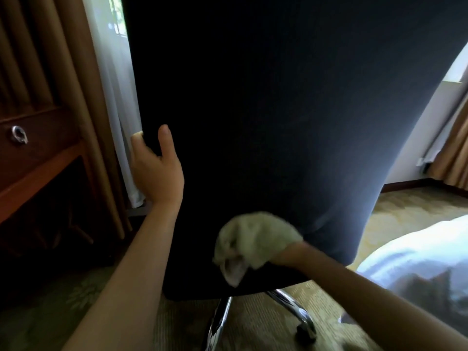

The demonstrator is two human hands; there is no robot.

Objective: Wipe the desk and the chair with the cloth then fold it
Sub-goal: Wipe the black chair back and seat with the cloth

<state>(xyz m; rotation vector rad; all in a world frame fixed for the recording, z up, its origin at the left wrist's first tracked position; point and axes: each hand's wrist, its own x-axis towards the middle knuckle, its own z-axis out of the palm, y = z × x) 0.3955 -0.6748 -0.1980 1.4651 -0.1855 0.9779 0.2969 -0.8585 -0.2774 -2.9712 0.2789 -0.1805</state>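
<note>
The back of a dark fabric chair [278, 110] fills the middle of the view. My left hand [155, 168] grips the chair back's left edge, fingers wrapped round the far side and thumb up on the near face. Low on the chair back a bunched pale cloth [250, 241] presses against the fabric. My right hand [288, 257] is mostly hidden under the cloth and holds it; only the wrist and forearm show. The wooden desk [33, 163] stands at the left with a ring-pull drawer.
The chair's chrome legs [291, 307] and a castor spread over patterned carpet below. Tan curtains [76, 72] and a white sheer hang behind the desk. White bedding [417, 252] lies at the lower right. A wall and skirting run at the far right.
</note>
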